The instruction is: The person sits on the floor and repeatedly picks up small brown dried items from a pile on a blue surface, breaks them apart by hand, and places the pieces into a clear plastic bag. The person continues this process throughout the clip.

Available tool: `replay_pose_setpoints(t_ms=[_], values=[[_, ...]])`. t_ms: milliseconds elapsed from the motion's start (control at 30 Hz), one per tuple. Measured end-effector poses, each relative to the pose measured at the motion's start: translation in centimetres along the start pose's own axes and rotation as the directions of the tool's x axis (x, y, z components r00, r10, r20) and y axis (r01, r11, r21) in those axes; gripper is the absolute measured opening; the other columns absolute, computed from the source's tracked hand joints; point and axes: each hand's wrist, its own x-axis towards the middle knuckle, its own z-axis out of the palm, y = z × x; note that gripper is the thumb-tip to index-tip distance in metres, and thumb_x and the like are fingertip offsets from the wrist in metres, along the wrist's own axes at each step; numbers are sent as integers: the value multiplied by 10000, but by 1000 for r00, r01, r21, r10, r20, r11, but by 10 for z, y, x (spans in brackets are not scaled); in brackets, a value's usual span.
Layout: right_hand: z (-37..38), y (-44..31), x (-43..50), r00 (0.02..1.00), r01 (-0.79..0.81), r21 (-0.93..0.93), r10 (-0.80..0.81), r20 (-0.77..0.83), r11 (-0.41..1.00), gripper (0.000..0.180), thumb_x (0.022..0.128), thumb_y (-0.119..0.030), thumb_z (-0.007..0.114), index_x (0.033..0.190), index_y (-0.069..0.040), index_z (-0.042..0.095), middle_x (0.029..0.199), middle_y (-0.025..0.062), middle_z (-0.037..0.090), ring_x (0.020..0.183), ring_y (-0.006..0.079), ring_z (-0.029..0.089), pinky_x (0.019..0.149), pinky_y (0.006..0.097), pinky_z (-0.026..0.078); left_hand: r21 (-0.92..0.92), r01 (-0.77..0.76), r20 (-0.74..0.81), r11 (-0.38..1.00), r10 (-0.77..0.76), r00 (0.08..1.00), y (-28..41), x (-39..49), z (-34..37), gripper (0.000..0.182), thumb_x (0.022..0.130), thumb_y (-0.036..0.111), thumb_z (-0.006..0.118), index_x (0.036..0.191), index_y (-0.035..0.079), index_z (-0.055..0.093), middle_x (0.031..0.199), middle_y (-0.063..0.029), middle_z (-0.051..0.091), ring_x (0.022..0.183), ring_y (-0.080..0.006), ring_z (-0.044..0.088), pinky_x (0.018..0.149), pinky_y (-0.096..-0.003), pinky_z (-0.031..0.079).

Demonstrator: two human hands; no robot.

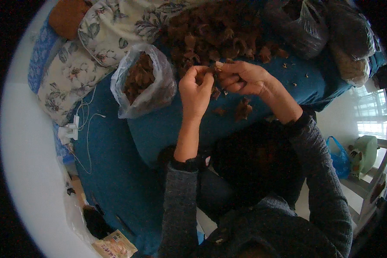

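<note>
In front of me, my left hand [196, 90] and my right hand [243, 77] meet at the fingertips. A small brown dried piece [214, 70], like a bit of dried mushroom, is pinched between them, partly hidden by the fingers. Just beyond lies a wide heap of similar brown dried pieces [213, 35]. To the left of my left hand stands a clear plastic bag [163, 80], its mouth open, with brown pieces [140, 77] inside. A loose brown piece [243, 109] rests on the blue cloth [187, 129] below my right hand.
Floral pillows [67, 71] lie at upper left, near a white plug adapter [71, 127] with cables. Dark plastic bags [300, 29] sit at upper right. A printed packet [116, 245] is at lower left. A blue plastic bag [338, 161] hangs at far right.
</note>
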Motion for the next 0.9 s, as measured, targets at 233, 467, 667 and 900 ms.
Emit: replay_pose_setpoints(t_ms=[233, 467, 667, 900], values=[[7, -8, -16, 892, -76, -938, -397, -215, 337, 280, 782, -282, 614, 876, -21, 577, 635, 14, 512, 525, 85, 448, 427, 221, 363, -333, 386, 7, 860, -407, 913, 5, 7, -30, 101, 800, 119, 563, 843, 27, 563, 645, 5, 507, 470, -43, 399, 375, -178, 256], [11, 9, -2, 741, 287, -930, -668, 63, 231, 196, 764, -207, 644, 867, -43, 609, 669, 26, 557, 581, 104, 491, 510, 231, 390, -344, 426, 319, 836, -323, 891, 3, 1, -17, 109, 807, 144, 575, 839, 40, 564, 639, 14, 502, 441, -32, 356, 367, -180, 228], [10, 15, 5, 823, 332, -595, -532, -197, 732, 114, 777, -170, 630, 801, -72, 577, 608, -14, 498, 507, 75, 409, 441, 211, 296, -401, 463, 337, 791, -342, 877, 6, 0, -12, 128, 810, 177, 581, 821, 52, 558, 594, 34, 467, 426, -31, 340, 361, -178, 221], [-3, -1, 1, 812, 465, -217, -511, -281, 858, 112, 815, -178, 554, 824, -66, 558, 724, 13, 567, 503, 65, 413, 398, 197, 290, -247, 496, 403, 832, -378, 834, 1, -2, -15, 167, 830, 230, 557, 836, 62, 563, 615, 38, 454, 448, -39, 364, 371, -179, 235]])
